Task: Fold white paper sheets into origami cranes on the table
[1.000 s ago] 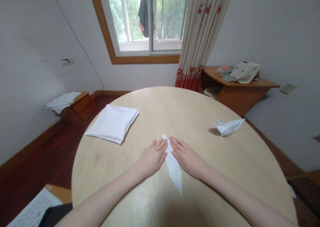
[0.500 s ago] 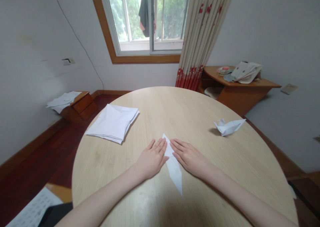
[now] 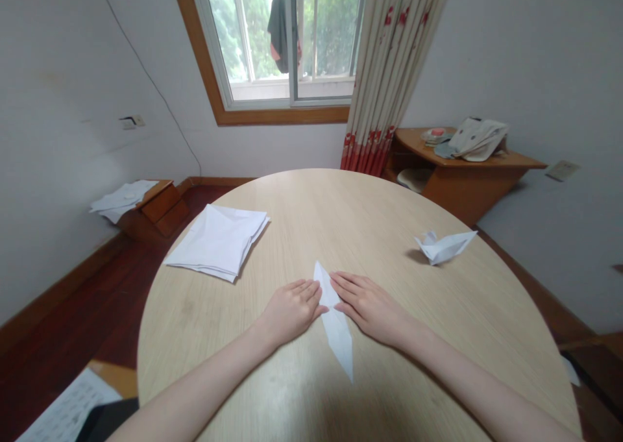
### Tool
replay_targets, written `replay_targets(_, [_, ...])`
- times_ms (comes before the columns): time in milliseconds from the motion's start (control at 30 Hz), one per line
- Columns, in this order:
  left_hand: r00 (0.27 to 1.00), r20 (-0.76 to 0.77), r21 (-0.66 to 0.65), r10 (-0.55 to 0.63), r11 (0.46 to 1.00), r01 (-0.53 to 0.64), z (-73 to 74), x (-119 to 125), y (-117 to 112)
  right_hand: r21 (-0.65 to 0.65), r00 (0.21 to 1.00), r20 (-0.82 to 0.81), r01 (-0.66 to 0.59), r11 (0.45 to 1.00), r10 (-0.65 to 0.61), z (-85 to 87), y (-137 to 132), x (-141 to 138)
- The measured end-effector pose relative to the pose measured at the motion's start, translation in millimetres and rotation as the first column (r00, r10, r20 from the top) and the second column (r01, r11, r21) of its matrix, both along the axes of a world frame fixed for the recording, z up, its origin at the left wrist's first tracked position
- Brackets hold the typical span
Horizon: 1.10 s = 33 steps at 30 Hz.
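We can't read any txt, nos., brands or signs in view. Closest we get is the printed sheet (image 3: 63,406) at lower L of frame: it has rows of small grey marks, but they're too blurry for us to tell if they're letters, nos. or pics.

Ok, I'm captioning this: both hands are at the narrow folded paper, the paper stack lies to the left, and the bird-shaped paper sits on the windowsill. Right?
Not quite: the head view shows the bird-shaped paper on the right side of the round table. The rest stands.
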<state>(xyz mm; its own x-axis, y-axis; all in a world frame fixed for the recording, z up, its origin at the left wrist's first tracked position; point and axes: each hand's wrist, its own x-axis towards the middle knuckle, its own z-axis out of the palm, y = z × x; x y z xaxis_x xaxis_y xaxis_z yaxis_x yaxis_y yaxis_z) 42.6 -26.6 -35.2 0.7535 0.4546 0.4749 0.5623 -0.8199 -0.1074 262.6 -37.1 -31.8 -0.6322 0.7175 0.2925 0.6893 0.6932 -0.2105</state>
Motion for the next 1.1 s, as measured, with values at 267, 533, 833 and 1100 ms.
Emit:
replay_targets(267, [0.995, 0.055, 0.143, -0.087, 0.987, 0.078, 8.1, -0.7, 1.9, 0.026, 0.991, -0.092, 0.097, 0.995, -0.094, -4.9, 2.7, -1.9])
replay_targets(533, [0.984, 0.151, 0.112, -0.096, 0.991, 0.079, 2.9, -1.7, 5.3, -0.147, 0.958, -0.273, 0.052, 0.988, -0.091, -3.3, 3.1, -5.4])
replay_targets(833, [0.951, 0.307, -0.221, -0.026, 0.97, 0.098, 0.6, -2.6, 5.3, -0.349, 0.898, -0.419, -0.026, 0.937, -0.132, 5.3, 4.2, -4.6])
replay_targets(1100, [0.927, 0.346, -0.462, 0.144, 0.886, 0.035, 7.4, -0.6, 0.4, -0.642, 0.618, -0.65, -0.134, 0.755, -0.443, 2.3, -2.1, -12.9])
